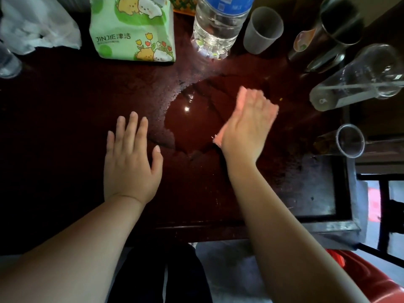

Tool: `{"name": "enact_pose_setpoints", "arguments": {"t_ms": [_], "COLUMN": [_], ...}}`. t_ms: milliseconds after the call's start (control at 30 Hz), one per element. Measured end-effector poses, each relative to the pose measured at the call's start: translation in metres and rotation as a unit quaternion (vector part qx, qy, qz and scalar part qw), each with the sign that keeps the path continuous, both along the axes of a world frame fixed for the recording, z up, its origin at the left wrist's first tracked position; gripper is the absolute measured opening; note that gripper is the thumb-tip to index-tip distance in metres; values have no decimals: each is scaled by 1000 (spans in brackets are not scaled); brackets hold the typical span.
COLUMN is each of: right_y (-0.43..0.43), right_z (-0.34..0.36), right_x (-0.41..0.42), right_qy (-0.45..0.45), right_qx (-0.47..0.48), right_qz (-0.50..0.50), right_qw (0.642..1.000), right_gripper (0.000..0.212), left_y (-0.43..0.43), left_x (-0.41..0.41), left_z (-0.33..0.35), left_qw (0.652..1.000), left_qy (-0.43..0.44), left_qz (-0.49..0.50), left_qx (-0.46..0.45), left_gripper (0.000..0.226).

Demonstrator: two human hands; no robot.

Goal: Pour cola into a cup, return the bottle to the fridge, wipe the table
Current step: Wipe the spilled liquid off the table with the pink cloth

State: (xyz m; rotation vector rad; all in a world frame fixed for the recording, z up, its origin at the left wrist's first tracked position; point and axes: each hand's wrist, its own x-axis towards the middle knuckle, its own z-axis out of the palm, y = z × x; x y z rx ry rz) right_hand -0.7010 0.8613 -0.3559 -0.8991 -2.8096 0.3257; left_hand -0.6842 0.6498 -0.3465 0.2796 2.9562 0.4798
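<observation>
Our left hand [131, 162] lies flat on the desk [65, 106], grip spread apart; our right hand [247, 127], grip also flat, presses a pink cloth [242, 94] onto the spill [192, 119].

Home setting: dark wooden bench [65, 106] (glossy, wet) crowded with tissue pack [133, 29], water bottle [218, 25], cups [262, 29].

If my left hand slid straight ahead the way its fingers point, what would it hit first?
Most likely the green tissue pack. The left hand lies flat on the table, fingers aimed at it, with only bare tabletop between.
</observation>
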Motion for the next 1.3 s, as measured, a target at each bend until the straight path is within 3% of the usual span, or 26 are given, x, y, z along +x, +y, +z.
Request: {"name": "enact_pose_setpoints", "arguments": {"t_ms": [133, 267, 367, 433, 567, 633, 833, 933, 1000, 1100, 1233, 1300], "right_y": [-12, -6, 4, 6, 6, 7, 7, 8, 9, 9, 8, 9], "right_z": [-4, 11, 25, 28, 36, 33, 20, 19, 18, 17, 16, 15], "right_x": [-21, -15, -9, 11, 99, 142, 170, 171, 172, 171, 171, 171], "right_qy": [-17, 2, -44, -34, 83, 60, 6, 6, 9, 6, 6, 13], "right_qx": [8, -45, -82, -96, -122, -103, -59, -72, -75, -80, -76, -75], "right_qz": [170, 365, 395, 352, 82, 2, -65, -65, -54, -65, -69, -72], "right_qw": [985, 930, 914, 930, 986, 993, 996, 995, 996, 995, 995, 994], "right_gripper": [54, 52, 50, 50, 49, 48, 52, 49, 46, 44, 44, 45], "left_y": [-1, -1, -2, -2, -2, -2, -3, -3, 11, 56, 110, 115], "left_x": [1, 1, 1, 2, 1, 2, 6, 9, 1, -30, -86, -106], "left_z": [-2, -5, -5, -7, -7, -6, 0, 4, 10, 23, 31, 27], "left_qw": [1000, 1000, 1000, 999, 999, 999, 998, 989, 964, 898, 806, 770], "left_qy": [12, 26, 30, 31, 30, 33, 50, 79, 97, 123, 50, 61], "left_qz": [-2, -3, -6, -7, -8, -9, -35, -124, -245, -420, -556, -592], "left_qx": [5, 6, 4, 7, 7, 10, 34, 25, 24, -31, -196, -231], "left_gripper": [57, 61, 58, 56, 56, 57, 58, 61, 58, 55, 68, 73]}}
